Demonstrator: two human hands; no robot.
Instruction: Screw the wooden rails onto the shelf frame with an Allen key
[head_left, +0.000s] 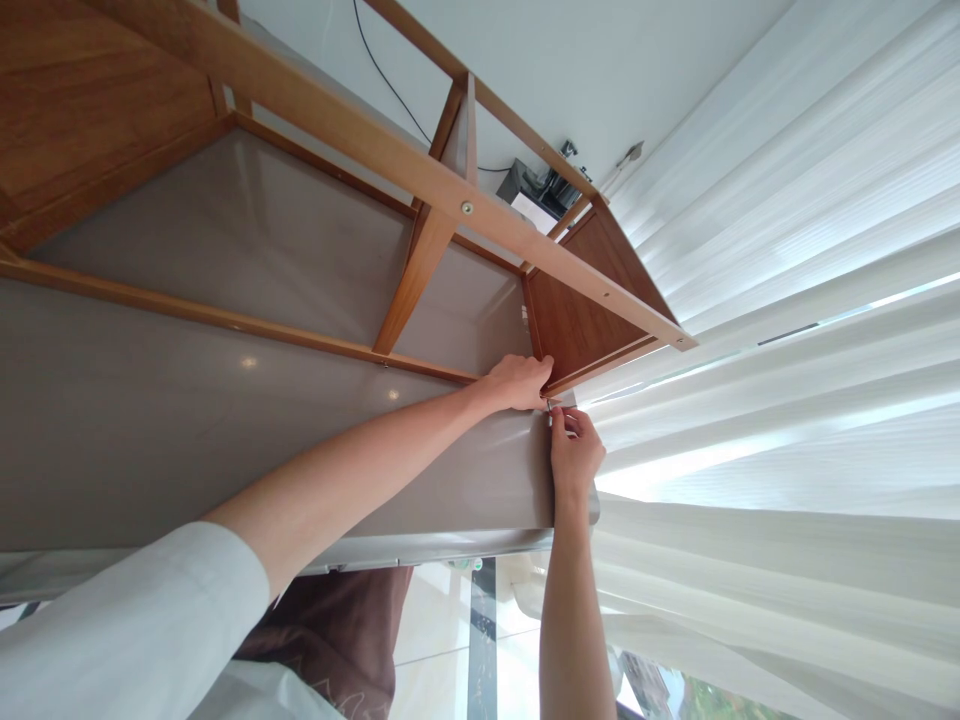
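A brown wooden shelf frame (352, 130) with open rails and panelled ends stands on a glossy grey tabletop (300, 420). My left hand (521, 382) is closed around its bottom corner, where the lower rail meets the right end panel (592, 295). Just below that corner my right hand (576, 445) pinches something small, thin and dark, close to the wood. The fingertips hide most of it, so its kind does not show. Screw heads are visible along the upper rail, one of them near the middle upright (420, 270).
White curtains (787, 420) hang right beside the table's right end. Behind the frame are a black device (540, 190) and a dark cable (386, 85) against the white wall. Dark brown cloth (337, 630) lies below the table's near edge.
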